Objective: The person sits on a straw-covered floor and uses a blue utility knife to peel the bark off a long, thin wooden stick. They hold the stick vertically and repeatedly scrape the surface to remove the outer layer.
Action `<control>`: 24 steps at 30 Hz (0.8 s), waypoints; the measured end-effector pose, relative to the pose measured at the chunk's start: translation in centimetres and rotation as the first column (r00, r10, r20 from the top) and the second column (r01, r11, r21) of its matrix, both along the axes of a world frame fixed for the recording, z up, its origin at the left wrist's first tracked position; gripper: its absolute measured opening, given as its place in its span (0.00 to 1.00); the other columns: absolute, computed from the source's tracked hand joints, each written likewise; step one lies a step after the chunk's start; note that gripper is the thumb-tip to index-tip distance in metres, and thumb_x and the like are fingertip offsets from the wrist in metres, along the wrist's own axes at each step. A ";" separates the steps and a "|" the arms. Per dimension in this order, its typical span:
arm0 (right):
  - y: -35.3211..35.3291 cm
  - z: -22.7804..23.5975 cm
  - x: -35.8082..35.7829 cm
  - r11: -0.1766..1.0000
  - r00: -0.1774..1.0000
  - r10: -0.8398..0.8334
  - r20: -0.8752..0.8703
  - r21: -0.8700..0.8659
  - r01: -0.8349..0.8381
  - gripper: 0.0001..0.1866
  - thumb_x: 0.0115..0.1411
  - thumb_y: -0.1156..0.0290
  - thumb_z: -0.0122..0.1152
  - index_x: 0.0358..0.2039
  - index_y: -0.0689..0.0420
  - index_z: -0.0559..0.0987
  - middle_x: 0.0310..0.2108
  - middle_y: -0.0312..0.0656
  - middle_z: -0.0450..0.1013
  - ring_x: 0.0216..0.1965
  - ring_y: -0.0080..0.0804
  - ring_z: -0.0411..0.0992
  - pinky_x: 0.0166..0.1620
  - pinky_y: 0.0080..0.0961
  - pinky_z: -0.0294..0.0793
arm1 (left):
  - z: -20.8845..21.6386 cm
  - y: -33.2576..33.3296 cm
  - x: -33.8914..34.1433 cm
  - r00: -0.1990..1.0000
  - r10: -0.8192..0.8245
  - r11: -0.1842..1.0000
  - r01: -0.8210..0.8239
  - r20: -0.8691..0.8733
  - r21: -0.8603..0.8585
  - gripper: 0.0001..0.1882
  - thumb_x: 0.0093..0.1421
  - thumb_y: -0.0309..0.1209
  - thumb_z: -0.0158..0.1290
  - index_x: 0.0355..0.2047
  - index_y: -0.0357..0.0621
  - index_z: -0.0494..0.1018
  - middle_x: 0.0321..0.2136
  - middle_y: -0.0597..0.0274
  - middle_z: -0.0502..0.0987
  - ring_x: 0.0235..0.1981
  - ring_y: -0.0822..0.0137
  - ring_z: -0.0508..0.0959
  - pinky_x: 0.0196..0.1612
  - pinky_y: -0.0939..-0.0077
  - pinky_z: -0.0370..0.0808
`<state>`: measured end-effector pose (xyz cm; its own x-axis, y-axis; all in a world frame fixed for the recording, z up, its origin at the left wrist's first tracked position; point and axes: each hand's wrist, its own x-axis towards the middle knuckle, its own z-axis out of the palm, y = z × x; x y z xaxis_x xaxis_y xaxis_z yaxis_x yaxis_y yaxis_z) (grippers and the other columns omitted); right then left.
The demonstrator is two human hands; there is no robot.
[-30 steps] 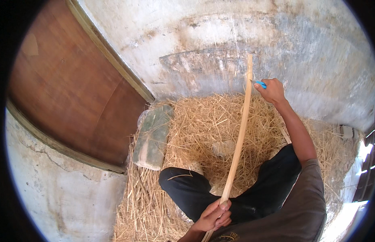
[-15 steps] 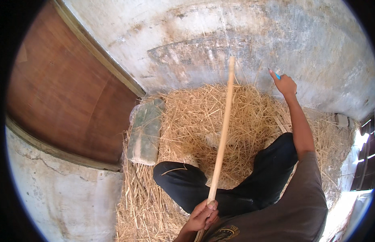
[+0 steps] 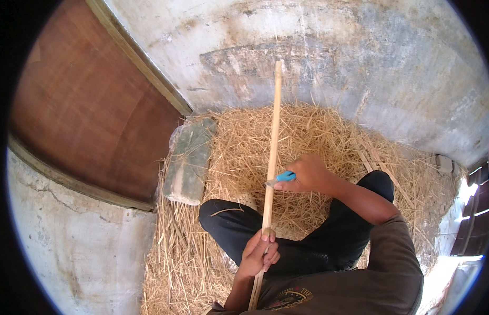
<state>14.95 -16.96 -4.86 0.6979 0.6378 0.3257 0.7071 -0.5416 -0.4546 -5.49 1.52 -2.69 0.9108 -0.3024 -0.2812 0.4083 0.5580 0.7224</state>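
A long pale wooden stick (image 3: 276, 123) slants up and away from my lap, its far end in front of the wall. Near its lower part, my left hand (image 3: 260, 253) is wrapped around it, with the tail of the stick running back beside my shirt. My right hand (image 3: 306, 174) grips a blue-handled knife (image 3: 284, 177). Its short blade lies against the stick around mid-length, well above the left hand. Most of the handle is hidden inside the right fingers.
Loose straw (image 3: 312, 126) covers the floor around my folded legs (image 3: 231, 228). A greenish block (image 3: 189, 163) lies at the left beside a brown wooden panel (image 3: 92, 110). A stained plaster wall (image 3: 370, 68) closes off the far side. Slats (image 3: 473, 220) let light in at the right.
My right hand has swung from the far right near the wall down and left, bringing the knife onto the stick. The left hand and stick have shifted slightly up and left.
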 end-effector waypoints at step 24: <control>0.8 -0.4 9.1 0.969 0.926 -0.244 0.287 0.109 0.222 0.38 0.44 0.24 0.51 0.09 0.51 0.71 0.06 0.36 0.59 0.08 0.34 0.60 0.14 0.32 0.58 | 2.4 0.2 0.1 1.000 -0.005 1.000 0.005 -0.019 -0.024 0.08 0.70 0.35 0.38 0.36 0.45 0.59 0.12 0.72 0.55 0.08 0.79 0.52 0.18 0.84 0.55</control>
<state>24.07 -16.20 -5.29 0.6887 0.4354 0.5798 0.6733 -0.6808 -0.2885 -5.39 1.70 -0.29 0.9036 -0.3138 -0.2915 0.4251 0.5730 0.7007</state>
